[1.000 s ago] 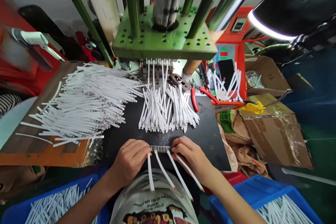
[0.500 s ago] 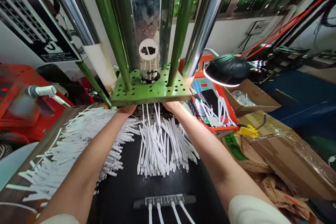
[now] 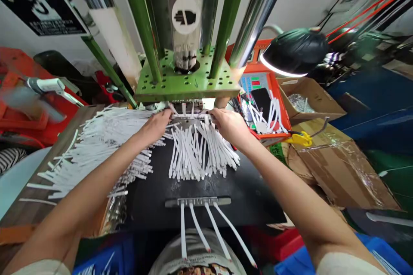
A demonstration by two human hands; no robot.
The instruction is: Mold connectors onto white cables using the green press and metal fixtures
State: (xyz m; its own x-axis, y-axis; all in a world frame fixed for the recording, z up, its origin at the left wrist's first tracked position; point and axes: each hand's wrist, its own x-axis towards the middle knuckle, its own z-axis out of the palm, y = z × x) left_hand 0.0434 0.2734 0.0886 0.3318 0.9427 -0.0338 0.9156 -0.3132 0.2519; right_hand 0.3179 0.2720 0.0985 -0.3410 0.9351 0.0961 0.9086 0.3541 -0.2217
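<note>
My left hand point(image 3: 157, 125) and my right hand point(image 3: 229, 123) both grip the ends of a metal bar point(image 3: 191, 116) with white cables in it, just below the green press plate point(image 3: 187, 85). The fingers of each hand are curled on the bar. Under the bar lies a pile of moulded white cables point(image 3: 199, 152) on the black mat point(image 3: 206, 189). A second metal bar point(image 3: 198, 201) with several white cables hanging toward me lies on the mat's near edge, untouched.
A large heap of loose white cables point(image 3: 97, 146) covers the table's left side. A black lamp point(image 3: 295, 53) hangs at the right over an orange controller point(image 3: 261, 94) and cardboard boxes point(image 3: 335, 163). Blue bins point(image 3: 380, 253) sit near me.
My hands let go of the near bar, reached under the press, and now draw another cable-loaded bar out toward me. The view has tilted upward.
</note>
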